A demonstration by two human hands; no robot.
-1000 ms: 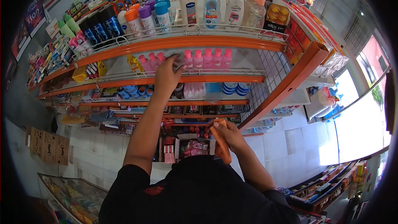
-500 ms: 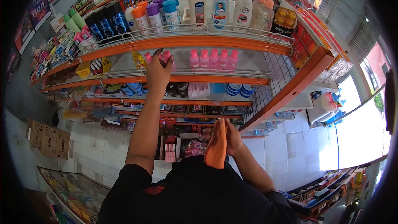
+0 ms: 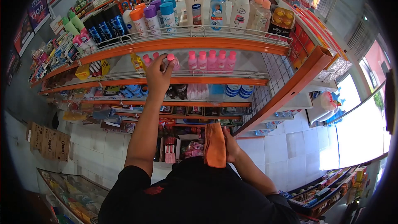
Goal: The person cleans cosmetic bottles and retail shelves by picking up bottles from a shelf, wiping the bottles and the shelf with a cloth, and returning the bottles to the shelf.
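My left hand (image 3: pixel 158 76) reaches into the second shelf, its thumb and index finger closed on the pink cap of a small pink bottle (image 3: pixel 170 57). Fingers hide most of that bottle. Beside the hand on the left stand more pink-capped bottles (image 3: pixel 147 59), partly covered. To the right, several matching pink bottles (image 3: pixel 212 61) form a row behind the wire rail. Low in front of my body, my right hand (image 3: pixel 232 146) grips a folded orange cloth (image 3: pixel 215 146), which hangs downward.
Toiletry bottles (image 3: pixel 195 10) line the top shelf above an orange edge (image 3: pixel 186 45). An orange upright post (image 3: pixel 286 89) slants at the right beside a wire mesh side. Below are lower shelves and an open box (image 3: pixel 190 147). A cardboard carton (image 3: pixel 48 141) stands on the floor at left.
My left fingers have closed round a pink bottle's cap, now tipped toward me between thumb and finger. The orange cloth has turned to show a broader face and shifted slightly left.
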